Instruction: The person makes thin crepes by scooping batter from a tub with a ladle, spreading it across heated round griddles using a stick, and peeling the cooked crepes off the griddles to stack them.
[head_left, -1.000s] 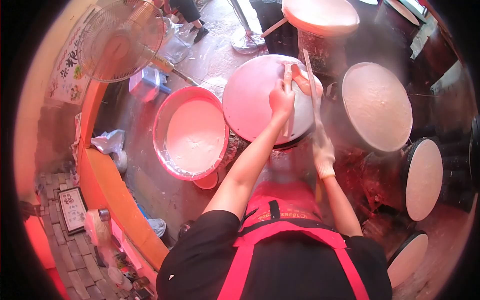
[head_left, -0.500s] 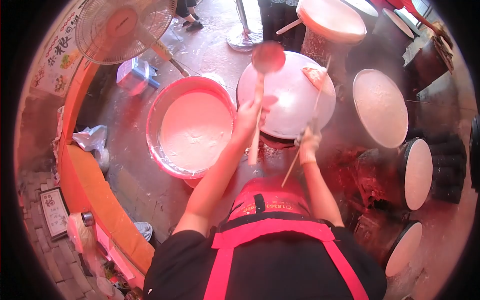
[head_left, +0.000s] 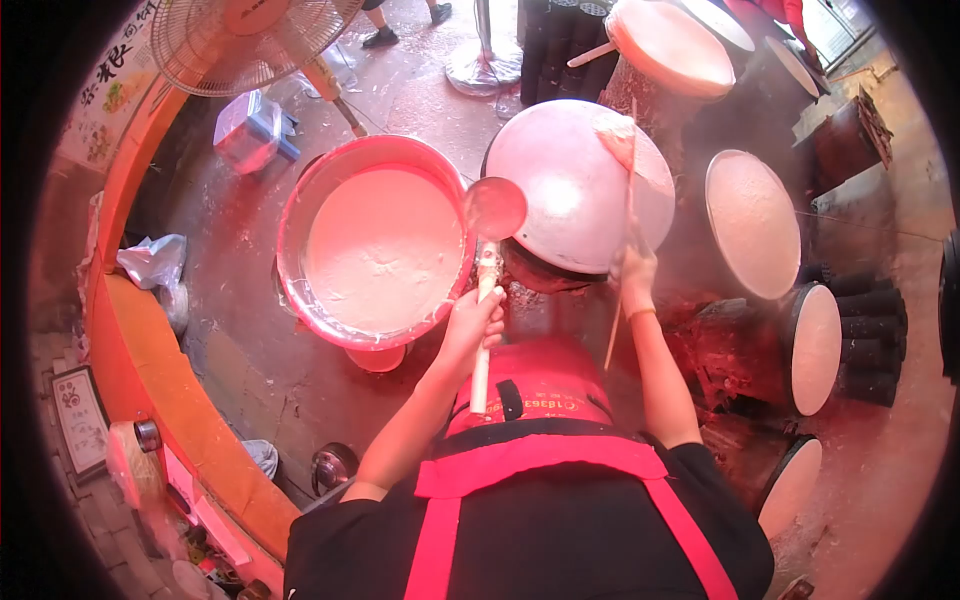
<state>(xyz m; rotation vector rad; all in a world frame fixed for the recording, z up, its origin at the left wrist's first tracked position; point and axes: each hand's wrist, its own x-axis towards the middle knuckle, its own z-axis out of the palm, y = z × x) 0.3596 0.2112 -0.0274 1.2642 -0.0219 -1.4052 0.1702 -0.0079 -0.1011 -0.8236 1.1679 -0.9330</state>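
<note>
Round-bowled ladle with a long pale handle (head_left: 497,208) hangs between the red-rimmed tub of pale batter (head_left: 290,245) and the round, pale metal griddle (head_left: 560,190), its bowl overlapping both in view, so its height above them is hard to judge. The left hand (head_left: 475,325) is closed around the handle. The right hand (head_left: 637,275) is curled around a thin wooden stick (head_left: 631,190) (motion blurs its fingers, so the exact grip is unclear) that passes over the griddle's right side, beside a folded tan piece (head_left: 617,140) whose material I cannot make out.

The wire-caged fan (head_left: 250,45) is cut off at the top; lettering on its hub is too small to read. On the red apron (head_left: 540,385), gold digits start "18363", the rest indistinct. The white wall banner (head_left: 108,90) shows "粮" among characters partly lost at the edge. Handwriting on the framed white panel (head_left: 81,415) is illegible.
</note>
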